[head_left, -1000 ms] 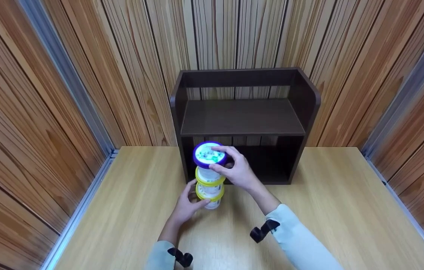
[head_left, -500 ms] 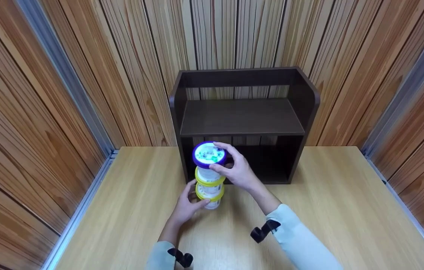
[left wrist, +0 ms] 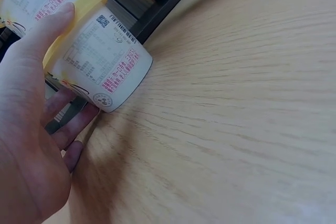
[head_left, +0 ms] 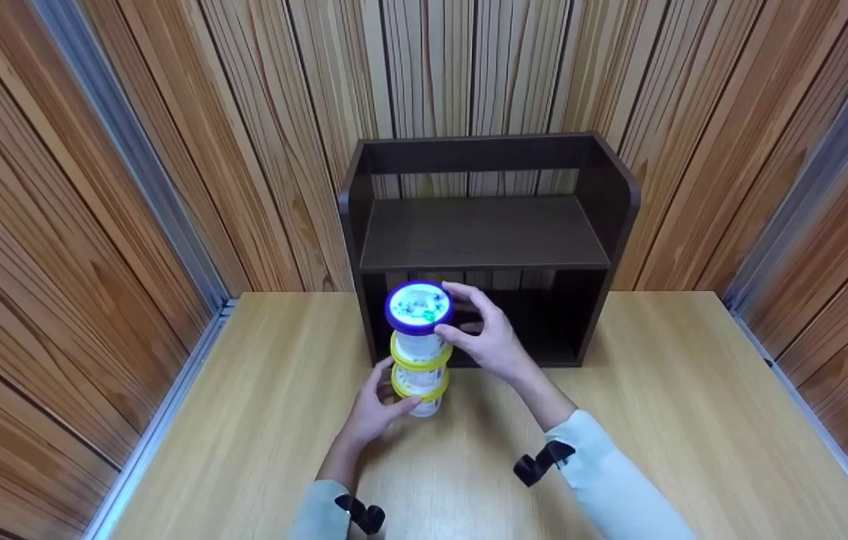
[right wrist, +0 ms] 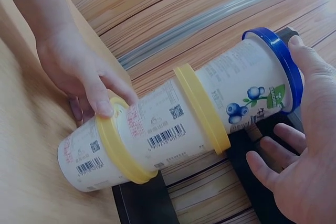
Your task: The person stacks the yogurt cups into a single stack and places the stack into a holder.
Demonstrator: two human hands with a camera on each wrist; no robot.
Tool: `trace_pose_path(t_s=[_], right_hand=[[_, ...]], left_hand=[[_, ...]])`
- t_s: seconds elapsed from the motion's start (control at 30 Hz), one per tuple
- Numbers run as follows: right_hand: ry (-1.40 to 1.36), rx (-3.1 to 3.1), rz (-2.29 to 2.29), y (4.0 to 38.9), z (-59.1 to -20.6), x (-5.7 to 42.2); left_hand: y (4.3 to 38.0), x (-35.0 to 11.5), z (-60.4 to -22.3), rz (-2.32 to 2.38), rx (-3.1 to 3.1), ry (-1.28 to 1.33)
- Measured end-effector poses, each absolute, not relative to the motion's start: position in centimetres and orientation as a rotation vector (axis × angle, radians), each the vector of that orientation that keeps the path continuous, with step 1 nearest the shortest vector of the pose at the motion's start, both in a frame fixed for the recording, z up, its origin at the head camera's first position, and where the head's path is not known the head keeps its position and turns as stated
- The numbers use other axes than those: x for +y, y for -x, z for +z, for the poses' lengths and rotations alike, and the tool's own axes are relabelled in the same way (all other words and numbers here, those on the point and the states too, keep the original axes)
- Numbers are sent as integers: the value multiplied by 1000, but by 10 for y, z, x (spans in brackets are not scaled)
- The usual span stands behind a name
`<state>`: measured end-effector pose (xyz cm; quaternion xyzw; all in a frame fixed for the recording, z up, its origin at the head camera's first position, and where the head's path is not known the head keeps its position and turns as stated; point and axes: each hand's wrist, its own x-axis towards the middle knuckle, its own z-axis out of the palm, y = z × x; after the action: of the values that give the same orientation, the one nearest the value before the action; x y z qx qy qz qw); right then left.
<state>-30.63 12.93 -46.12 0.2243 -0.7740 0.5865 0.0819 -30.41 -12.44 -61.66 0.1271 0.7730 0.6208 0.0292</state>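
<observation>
Three white printed tubs stand in one upright stack on the table. The top tub (right wrist: pixel 249 80) has a blue lid and a blueberry picture. Under it come the middle tub (right wrist: pixel 160 121) and the bottom tub (left wrist: pixel 107 59), both with yellow lids. My left hand (head_left: pixel 370 417) holds the bottom tub, thumb on its lid rim and fingers behind, as the left wrist view shows. At the right of the blue lid is my right hand (head_left: pixel 491 339), its fingers spread and loose. In the right wrist view its thumb is right at the lid's edge.
A dark brown two-tier shelf (head_left: pixel 485 232) stands just behind the stack, against the wood-panelled wall (head_left: pixel 304 150). The light wooden table (head_left: pixel 664 420) extends to both sides. Metal strips (head_left: pixel 161 180) run along the booth's corners.
My right hand has drawn back to the right, its fingers leaving the top of the blue lid. The left hand and the stack have stayed in place.
</observation>
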Motion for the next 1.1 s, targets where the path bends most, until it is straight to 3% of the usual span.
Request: trace_pose_path(t_s=[1.1], right_hand=[[-529,-2367,1792,307,-518,177]], left_hand=[[302,-125,-611,1940,2349,-399]])
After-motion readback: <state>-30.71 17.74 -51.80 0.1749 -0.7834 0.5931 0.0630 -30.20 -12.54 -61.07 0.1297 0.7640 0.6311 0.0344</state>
